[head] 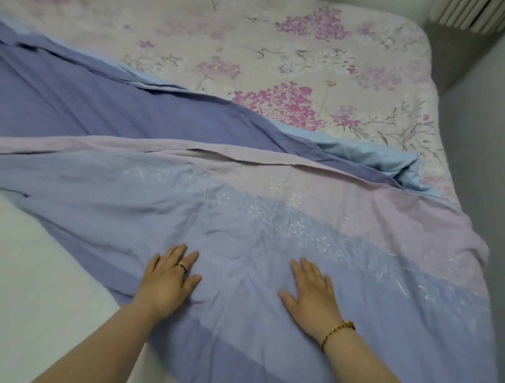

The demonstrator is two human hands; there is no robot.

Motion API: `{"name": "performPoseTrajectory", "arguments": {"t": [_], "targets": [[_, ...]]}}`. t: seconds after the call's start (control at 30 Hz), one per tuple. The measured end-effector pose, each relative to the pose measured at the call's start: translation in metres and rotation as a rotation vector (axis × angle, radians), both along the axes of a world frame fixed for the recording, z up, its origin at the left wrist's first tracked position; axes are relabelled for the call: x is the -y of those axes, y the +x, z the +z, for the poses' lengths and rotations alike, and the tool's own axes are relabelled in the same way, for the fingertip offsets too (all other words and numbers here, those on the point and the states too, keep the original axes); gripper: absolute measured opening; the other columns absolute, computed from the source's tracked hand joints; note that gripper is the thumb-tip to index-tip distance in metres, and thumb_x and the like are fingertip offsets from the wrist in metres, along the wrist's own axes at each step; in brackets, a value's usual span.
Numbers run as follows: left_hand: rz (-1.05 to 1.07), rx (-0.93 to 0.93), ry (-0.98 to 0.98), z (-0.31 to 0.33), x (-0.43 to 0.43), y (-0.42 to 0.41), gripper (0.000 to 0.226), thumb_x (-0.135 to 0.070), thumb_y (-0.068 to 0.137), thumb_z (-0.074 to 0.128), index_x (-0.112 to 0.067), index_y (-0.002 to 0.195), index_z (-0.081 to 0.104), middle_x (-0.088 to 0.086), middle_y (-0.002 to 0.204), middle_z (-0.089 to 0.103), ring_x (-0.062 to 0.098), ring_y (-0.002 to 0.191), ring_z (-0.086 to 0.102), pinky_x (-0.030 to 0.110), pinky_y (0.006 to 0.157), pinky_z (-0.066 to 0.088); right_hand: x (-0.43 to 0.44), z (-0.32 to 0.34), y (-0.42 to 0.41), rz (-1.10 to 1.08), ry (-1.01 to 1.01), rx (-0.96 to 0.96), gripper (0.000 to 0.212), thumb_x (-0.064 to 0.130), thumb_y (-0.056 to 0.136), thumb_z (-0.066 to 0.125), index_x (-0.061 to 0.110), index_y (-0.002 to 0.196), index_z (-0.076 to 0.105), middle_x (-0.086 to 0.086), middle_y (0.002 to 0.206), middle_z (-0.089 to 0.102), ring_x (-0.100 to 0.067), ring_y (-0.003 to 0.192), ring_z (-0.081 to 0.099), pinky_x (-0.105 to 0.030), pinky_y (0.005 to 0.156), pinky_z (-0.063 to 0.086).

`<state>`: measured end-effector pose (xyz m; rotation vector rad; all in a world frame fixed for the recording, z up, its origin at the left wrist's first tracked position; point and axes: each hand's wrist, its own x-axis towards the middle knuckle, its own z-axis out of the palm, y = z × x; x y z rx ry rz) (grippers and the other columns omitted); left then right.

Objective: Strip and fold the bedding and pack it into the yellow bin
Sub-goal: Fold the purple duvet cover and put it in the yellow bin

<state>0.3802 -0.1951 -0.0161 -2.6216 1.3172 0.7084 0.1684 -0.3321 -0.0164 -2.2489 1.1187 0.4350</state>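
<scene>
A lilac and pale pink duvet cover [246, 209] with white flower embroidery lies spread across the near part of the bed. My left hand [168, 282], wearing a ring, lies flat on it with straight fingers. My right hand [310, 290], with a gold bracelet at the wrist, presses flat on the same cloth a little to the right. Behind it lies a darker purple sheet [82, 103] with a light blue underside [388, 159], bunched near the right edge. Under both is a pink floral quilt [297, 59] covering the bed. The yellow bin is not in view.
A white mattress surface [32, 273] shows bare at the lower left. Grey floor [481, 152] runs along the bed's right side. A white ribbed radiator [474, 5] stands at the top right corner.
</scene>
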Motion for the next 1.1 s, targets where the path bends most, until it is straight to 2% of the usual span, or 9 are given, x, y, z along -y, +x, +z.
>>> {"name": "performPoseTrajectory", "arguments": {"t": [0.13,0.23,0.33,0.43,0.6,0.67,0.8,0.9,1.1], "targets": [[0.136,-0.053,-0.018,0.01,-0.058,0.025,0.102,-0.073,0.059,0.0,-0.025,0.149,0.006,0.0,0.158,0.0,0.015,0.145,0.003,0.029,0.115,0.004,-0.051,0.009,0.028,0.092,0.027,0.017,0.084,0.065,0.082,0.022,0.022,0.148,-0.009,0.001,0.157,-0.006,-0.013,0.145,-0.001,-0.035,0.116,-0.006],[0.13,-0.048,0.003,0.009,-0.087,0.073,0.119,-0.063,0.038,-0.003,-0.022,0.149,0.002,0.002,0.158,-0.003,0.016,0.146,0.001,0.029,0.115,0.003,-0.09,0.016,0.074,0.19,-0.112,-0.015,0.105,0.071,0.055,0.02,0.008,0.138,0.028,-0.009,0.139,0.048,-0.015,0.124,0.052,-0.033,0.106,0.019],[0.069,-0.05,-0.039,0.006,-0.107,0.138,0.107,-0.055,0.048,0.009,-0.014,0.147,0.019,0.009,0.156,0.012,0.023,0.144,0.017,0.036,0.115,0.01,-0.126,0.011,0.142,0.278,-0.106,-0.005,0.107,0.069,0.054,0.02,0.008,0.142,0.022,-0.01,0.146,0.038,-0.019,0.133,0.042,-0.024,0.11,0.014],[-0.063,0.015,-0.079,-0.005,-0.122,0.2,0.072,-0.028,0.054,0.041,-0.004,0.12,0.061,0.017,0.126,0.059,0.032,0.112,0.06,0.034,0.103,0.029,-0.155,0.013,0.214,0.317,-0.152,0.012,0.095,0.074,0.047,0.032,0.015,0.122,0.042,0.001,0.118,0.066,-0.012,0.104,0.066,-0.021,0.086,0.05],[-0.207,0.124,-0.064,-0.014,-0.126,0.292,0.065,-0.036,0.059,0.036,-0.007,0.107,0.069,0.013,0.11,0.069,0.025,0.106,0.061,0.022,0.113,-0.002,-0.18,-0.018,0.325,0.367,-0.237,0.122,0.108,0.045,0.007,0.078,0.018,0.109,0.059,0.001,0.099,0.073,-0.012,0.087,0.071,-0.028,0.069,0.057],[-0.204,0.155,-0.054,-0.004,-0.116,0.314,0.064,-0.035,0.068,0.038,-0.005,0.118,0.062,0.014,0.123,0.061,0.026,0.11,0.062,0.023,0.113,-0.009,-0.177,-0.025,0.355,0.344,-0.308,0.147,0.093,0.033,0.006,0.082,0.013,0.096,0.073,-0.002,0.097,0.073,-0.015,0.085,0.072,-0.029,0.067,0.057],[-0.039,0.102,-0.022,-0.008,-0.108,0.358,0.068,-0.036,0.096,0.033,-0.017,0.149,-0.005,0.001,0.157,-0.008,0.014,0.145,-0.003,0.03,0.115,-0.011,-0.179,-0.031,0.386,0.327,-0.327,0.17,0.055,0.024,0.057,0.054,0.01,0.109,0.056,-0.006,0.097,0.073,-0.015,0.084,0.072,-0.026,0.066,0.057],[-0.055,0.06,-0.016,-0.014,-0.109,0.372,0.069,-0.036,0.096,0.034,-0.02,0.148,-0.008,-0.001,0.157,-0.01,0.012,0.145,-0.005,0.029,0.116,-0.007,-0.178,-0.035,0.395,0.281,-0.288,0.149,0.06,0.011,0.057,0.024,0.01,0.089,0.075,-0.005,0.089,0.074,-0.013,0.077,0.072,-0.022,0.061,0.057],[-0.058,0.061,0.044,-0.015,-0.103,0.369,0.064,-0.03,0.098,0.029,-0.02,0.148,-0.008,0.0,0.157,-0.011,0.013,0.145,-0.006,0.03,0.116,-0.007,-0.169,-0.044,0.402,0.317,-0.396,0.21,0.051,0.012,0.055,0.028,0.011,0.07,0.077,-0.003,0.075,0.074,-0.009,0.064,0.071,-0.015,0.055,0.054]]}}
